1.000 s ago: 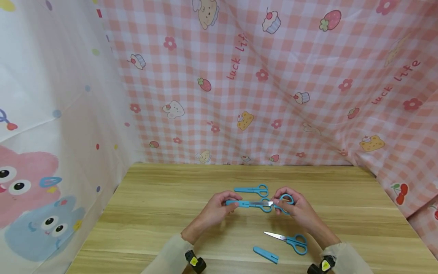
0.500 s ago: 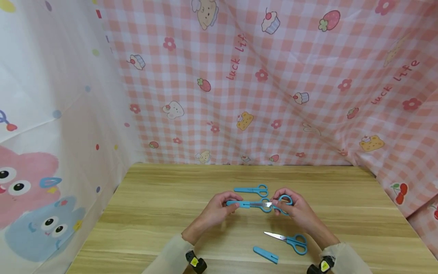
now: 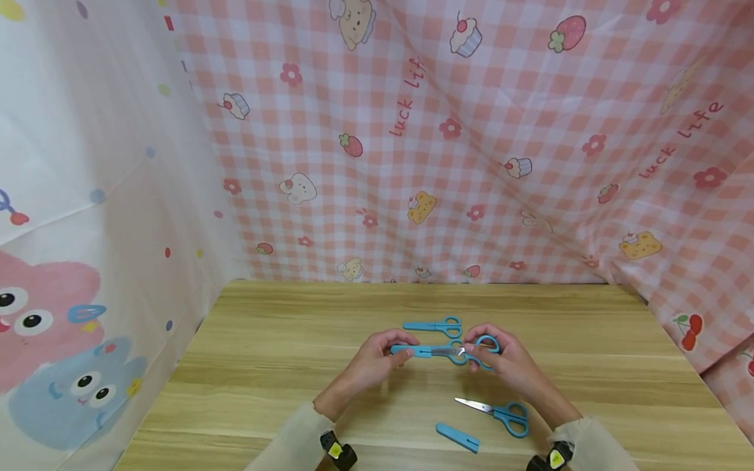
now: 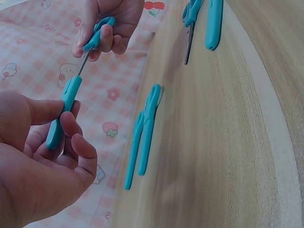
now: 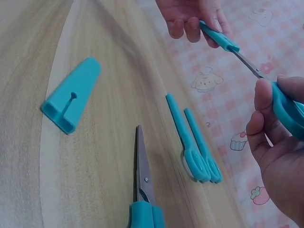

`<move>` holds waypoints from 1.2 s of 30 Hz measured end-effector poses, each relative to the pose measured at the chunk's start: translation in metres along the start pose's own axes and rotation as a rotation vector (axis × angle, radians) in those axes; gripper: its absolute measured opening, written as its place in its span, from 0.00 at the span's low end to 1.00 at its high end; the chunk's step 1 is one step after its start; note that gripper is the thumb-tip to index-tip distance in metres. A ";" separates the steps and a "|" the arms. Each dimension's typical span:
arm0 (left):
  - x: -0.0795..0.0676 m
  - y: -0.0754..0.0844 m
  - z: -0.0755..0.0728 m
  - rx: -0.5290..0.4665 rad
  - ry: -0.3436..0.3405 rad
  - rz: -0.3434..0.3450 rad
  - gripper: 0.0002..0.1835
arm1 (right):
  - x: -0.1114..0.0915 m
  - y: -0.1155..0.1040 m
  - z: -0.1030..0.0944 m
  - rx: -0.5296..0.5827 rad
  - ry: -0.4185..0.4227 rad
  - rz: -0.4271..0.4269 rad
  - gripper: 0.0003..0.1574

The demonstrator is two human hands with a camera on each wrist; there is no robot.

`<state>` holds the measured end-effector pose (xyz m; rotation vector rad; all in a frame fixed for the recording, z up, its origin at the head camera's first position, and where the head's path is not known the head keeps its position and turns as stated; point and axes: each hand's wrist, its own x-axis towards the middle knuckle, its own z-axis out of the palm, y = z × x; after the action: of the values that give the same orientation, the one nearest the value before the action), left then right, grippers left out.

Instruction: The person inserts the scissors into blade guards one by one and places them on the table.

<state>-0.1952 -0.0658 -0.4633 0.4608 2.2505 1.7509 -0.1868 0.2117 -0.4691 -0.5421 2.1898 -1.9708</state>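
My left hand (image 3: 374,360) pinches a light-blue blade cover (image 4: 71,92) between thumb and fingers. Blue-handled scissors (image 5: 247,62) are gripped at the handle by my right hand (image 3: 509,360). Their blades point left, with the tips inside the cover's open end and a stretch of metal showing between the hands. Cover and scissors are in line, held above the table in both wrist views. Just beyond them on the table lie two covered scissors, the farther pair (image 3: 425,326) and the nearer pair (image 5: 183,128), which the held scissors partly overlap in the head view.
Nearer to me on the wooden table (image 3: 283,418) lie uncovered scissors (image 3: 501,414), blades pointing left. A loose blue cover (image 3: 457,437) lies beside them, closer to the front. A pink checked cloth (image 3: 383,163) hangs behind the table, and a white printed one on the left.
My right hand has moved slightly left with the scissors, so less bare blade shows outside the cover. The left hand has stayed almost still. The things on the table have not moved.
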 end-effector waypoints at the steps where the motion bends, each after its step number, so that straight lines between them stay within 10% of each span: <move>1: 0.000 0.000 0.000 -0.003 0.000 0.000 0.08 | 0.000 0.000 0.001 -0.010 0.000 0.002 0.17; 36: 0.000 0.004 0.002 -0.023 0.012 -0.013 0.08 | 0.004 -0.007 0.012 -0.034 0.016 0.068 0.20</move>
<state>-0.1938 -0.0629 -0.4598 0.4319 2.2342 1.7756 -0.1854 0.1988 -0.4632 -0.4512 2.2247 -1.9134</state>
